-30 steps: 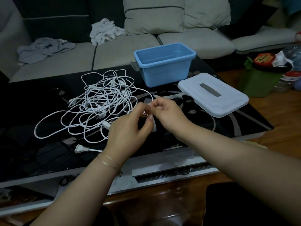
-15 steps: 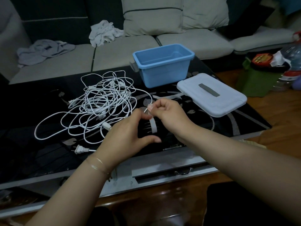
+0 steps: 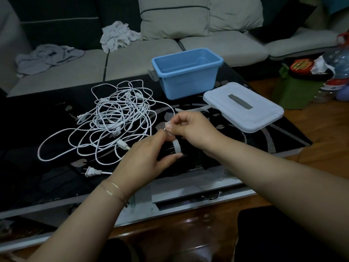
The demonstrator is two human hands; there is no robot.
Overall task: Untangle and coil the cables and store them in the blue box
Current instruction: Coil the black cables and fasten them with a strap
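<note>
A person's two hands meet over a black glass coffee table (image 3: 47,114), working a pale strap (image 3: 177,146) around what appears to be a dark bundle, possibly a coiled black cable, though it is too dim against the glass to tell. The right hand (image 3: 190,127) pinches the strap's upper end between thumb and curled fingertips (image 3: 170,126); the left hand (image 3: 145,159) curves beneath it, thumb and fingers arched toward each other around the strap's lower loop, apparently steadying the bundle, though a firm grip cannot be confirmed.

Just beyond the left fingers, toward the sofa, lies the tangle of white cables (image 3: 115,118), heaped and unsorted, with one two-pin plug (image 3: 90,171) lying near the left wrist and a second connector (image 3: 122,144) just beside the left knuckles. Beyond the right fingertips stands the blue box (image 3: 187,74), open and with nothing visible inside; its pale lid (image 3: 243,106) rests on the glass to the outside of the right hand. A loose pale strip (image 3: 196,109) lies just past the right knuckles.

Judged from this, the job is at an early stage: at most one bundle is being tied, nothing is stored, and the white cables remain to be untangled, coiled and boxed.
</note>
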